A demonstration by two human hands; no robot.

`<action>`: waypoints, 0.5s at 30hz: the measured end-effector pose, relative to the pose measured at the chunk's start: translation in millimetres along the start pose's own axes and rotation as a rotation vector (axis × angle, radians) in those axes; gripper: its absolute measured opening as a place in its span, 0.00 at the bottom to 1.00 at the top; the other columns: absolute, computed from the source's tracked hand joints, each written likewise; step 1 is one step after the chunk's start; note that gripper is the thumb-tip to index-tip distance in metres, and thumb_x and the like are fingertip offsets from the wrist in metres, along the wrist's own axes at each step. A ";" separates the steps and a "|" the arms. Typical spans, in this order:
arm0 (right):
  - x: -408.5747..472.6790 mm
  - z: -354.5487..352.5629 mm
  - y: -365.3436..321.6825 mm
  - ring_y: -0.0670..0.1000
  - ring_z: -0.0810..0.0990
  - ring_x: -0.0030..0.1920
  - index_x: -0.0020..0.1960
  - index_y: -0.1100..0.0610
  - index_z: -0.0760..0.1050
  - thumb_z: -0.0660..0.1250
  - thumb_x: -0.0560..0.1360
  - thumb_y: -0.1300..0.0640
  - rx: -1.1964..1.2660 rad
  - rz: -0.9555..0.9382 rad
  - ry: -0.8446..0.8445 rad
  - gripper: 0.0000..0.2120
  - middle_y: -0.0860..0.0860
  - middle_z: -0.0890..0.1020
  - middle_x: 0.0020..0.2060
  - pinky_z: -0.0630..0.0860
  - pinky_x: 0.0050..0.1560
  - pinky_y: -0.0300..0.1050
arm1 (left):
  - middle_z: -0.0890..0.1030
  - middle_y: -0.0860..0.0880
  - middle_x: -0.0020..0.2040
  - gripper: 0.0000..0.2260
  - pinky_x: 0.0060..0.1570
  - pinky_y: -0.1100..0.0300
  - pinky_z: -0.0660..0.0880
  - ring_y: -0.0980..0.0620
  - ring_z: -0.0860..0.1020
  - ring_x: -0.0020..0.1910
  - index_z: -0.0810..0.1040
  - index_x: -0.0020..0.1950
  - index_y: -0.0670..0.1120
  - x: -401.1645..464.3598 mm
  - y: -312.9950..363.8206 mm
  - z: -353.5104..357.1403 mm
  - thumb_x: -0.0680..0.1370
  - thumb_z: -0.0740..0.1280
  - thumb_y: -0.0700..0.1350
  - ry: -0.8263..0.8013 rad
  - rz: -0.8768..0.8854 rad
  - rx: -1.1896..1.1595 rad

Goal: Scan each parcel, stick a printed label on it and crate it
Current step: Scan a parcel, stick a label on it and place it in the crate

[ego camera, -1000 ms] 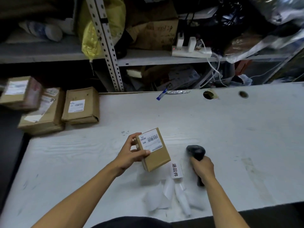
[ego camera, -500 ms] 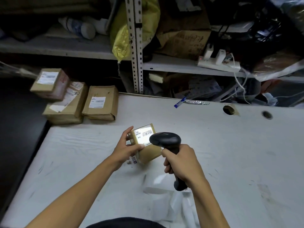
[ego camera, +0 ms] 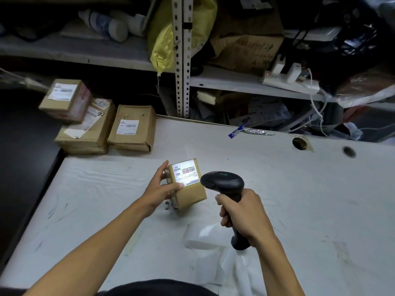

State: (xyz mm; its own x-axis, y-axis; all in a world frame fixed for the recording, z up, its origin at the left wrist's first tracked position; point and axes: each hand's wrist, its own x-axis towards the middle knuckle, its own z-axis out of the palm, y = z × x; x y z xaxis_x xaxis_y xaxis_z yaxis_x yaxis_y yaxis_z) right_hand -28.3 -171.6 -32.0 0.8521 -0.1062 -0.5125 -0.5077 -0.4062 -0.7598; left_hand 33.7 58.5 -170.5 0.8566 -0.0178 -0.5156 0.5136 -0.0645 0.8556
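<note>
Cardboard parcel (ego camera: pixel 188 184) in left hand (ego camera: pixel 159 190), glossy black scanner (ego camera: pixel 226 189) in right hand (ego camera: pixel 241 216).

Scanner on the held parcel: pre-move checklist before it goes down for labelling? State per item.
1. Parcel secured: ok, left hand grips its left edge, thumb on the label face.
2. Scanner held: ok, right hand wraps the handle.
3. Scanner aimed at barcode label: ok, its head points at the label, which is brightly lit.
4. Scan registered: cannot tell, no readout visible.
5. Printed label ready: cannot tell, white paper strips lie near the front of the table, print unreadable.
6. Crate within reach: cannot tell, none in view; three other parcels sit at far left.
</note>
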 end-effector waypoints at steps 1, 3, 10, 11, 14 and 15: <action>-0.7 -0.6 0.8 0.53 0.83 0.29 0.38 0.61 0.80 0.68 0.73 0.56 -0.001 -0.001 0.000 0.09 0.54 0.82 0.29 0.80 0.37 0.48 | 0.67 0.48 0.76 0.41 0.47 0.55 0.80 0.47 0.73 0.63 0.56 0.80 0.62 1.2 -0.6 -0.1 0.75 0.76 0.42 0.001 -0.006 0.007; -2.3 -2.3 2.2 0.54 0.83 0.29 0.38 0.62 0.79 0.69 0.72 0.57 0.003 -0.003 0.004 0.09 0.55 0.82 0.29 0.81 0.38 0.50 | 0.67 0.48 0.76 0.42 0.51 0.51 0.80 0.45 0.72 0.67 0.56 0.80 0.62 3.3 -1.9 -0.3 0.75 0.76 0.43 0.004 -0.021 0.012; -10.3 -9.3 6.5 0.53 0.83 0.29 0.38 0.63 0.79 0.69 0.72 0.57 -0.011 -0.005 0.024 0.09 0.53 0.82 0.29 0.81 0.40 0.52 | 0.68 0.49 0.76 0.43 0.64 0.40 0.76 0.43 0.71 0.70 0.55 0.80 0.63 7.0 -8.9 -2.8 0.74 0.77 0.44 0.000 -0.061 0.014; -11.2 -10.6 7.0 0.53 0.83 0.29 0.38 0.63 0.79 0.69 0.72 0.57 -0.010 -0.005 0.028 0.09 0.53 0.82 0.29 0.81 0.39 0.51 | 0.67 0.49 0.76 0.43 0.64 0.40 0.75 0.43 0.70 0.70 0.55 0.81 0.62 7.3 -10.2 -2.3 0.74 0.77 0.44 0.000 -0.063 0.016; -13.8 -14.3 7.7 0.53 0.82 0.28 0.38 0.63 0.79 0.69 0.72 0.57 -0.006 0.000 0.033 0.09 0.54 0.82 0.29 0.81 0.40 0.52 | 0.67 0.50 0.76 0.43 0.66 0.41 0.74 0.44 0.71 0.70 0.54 0.81 0.61 6.8 -13.4 -2.5 0.75 0.76 0.43 0.003 -0.069 0.007; -14.7 -15.1 7.6 0.53 0.83 0.28 0.38 0.63 0.79 0.69 0.72 0.57 -0.008 0.001 0.034 0.09 0.54 0.82 0.29 0.81 0.40 0.52 | 0.68 0.50 0.76 0.43 0.65 0.41 0.75 0.44 0.71 0.70 0.54 0.81 0.61 7.3 -14.9 -3.4 0.75 0.76 0.43 0.008 -0.074 -0.001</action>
State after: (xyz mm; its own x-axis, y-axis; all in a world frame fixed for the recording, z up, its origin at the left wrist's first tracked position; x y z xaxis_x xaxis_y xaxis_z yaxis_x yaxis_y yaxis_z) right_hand -42.8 -186.8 -24.2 0.8554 -0.1372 -0.4994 -0.5077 -0.4133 -0.7560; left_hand 32.4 62.7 -186.9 0.8166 -0.0050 -0.5772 0.5757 -0.0643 0.8151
